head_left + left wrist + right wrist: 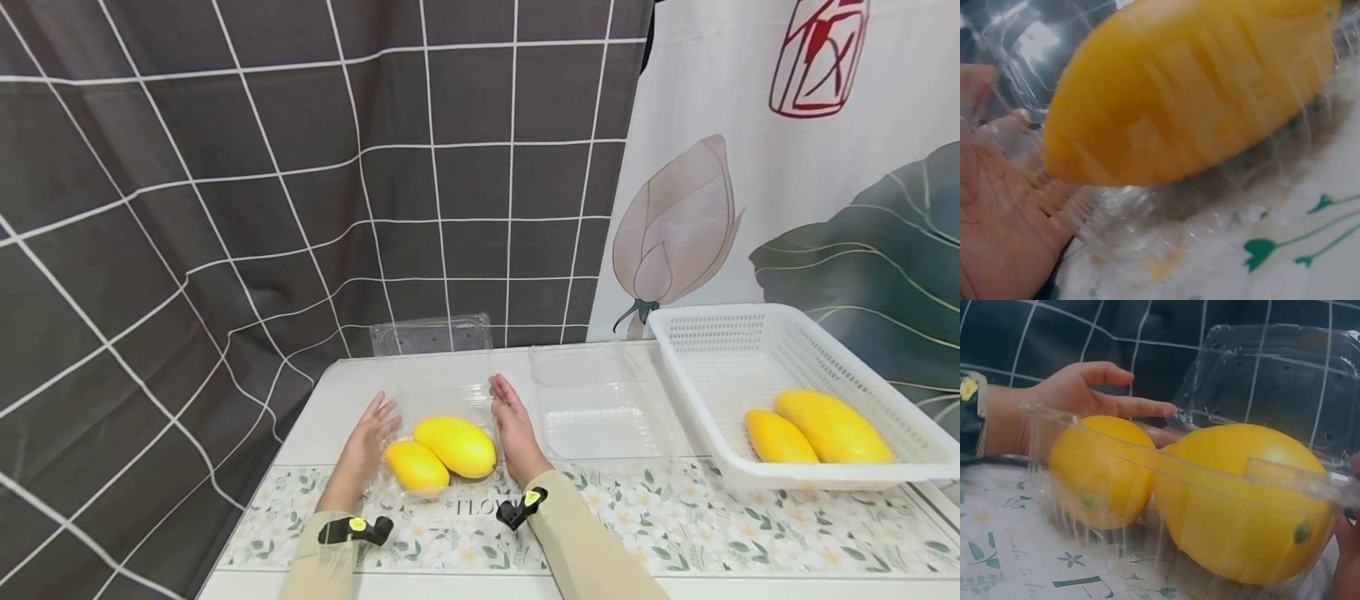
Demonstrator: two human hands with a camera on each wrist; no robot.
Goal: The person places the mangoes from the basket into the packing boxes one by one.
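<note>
Two yellow mangoes (pixel 455 447) lie side by side in a clear plastic clamshell box (pixel 1104 547), whose lid (pixel 1272 394) stands raised at the back. My left hand (pixel 372 442) is at the box's left side, fingers extended along the wall. On the opposite side, my right hand (pixel 516 429) is upright, its fingers straight and close to the box's right wall. In the left wrist view, one mango (pixel 1179 94) shows through the ribbed plastic, with the palm (pixel 1004 219) beside it.
To the right stands a second clear clamshell box (pixel 596 429) with its lid open. Farther right, a white perforated basket (pixel 720 392) holds two more mangoes (pixel 832 425). A floral runner (pixel 660 525) crosses the white table, and a dark checked curtain (pixel 480 183) hangs behind.
</note>
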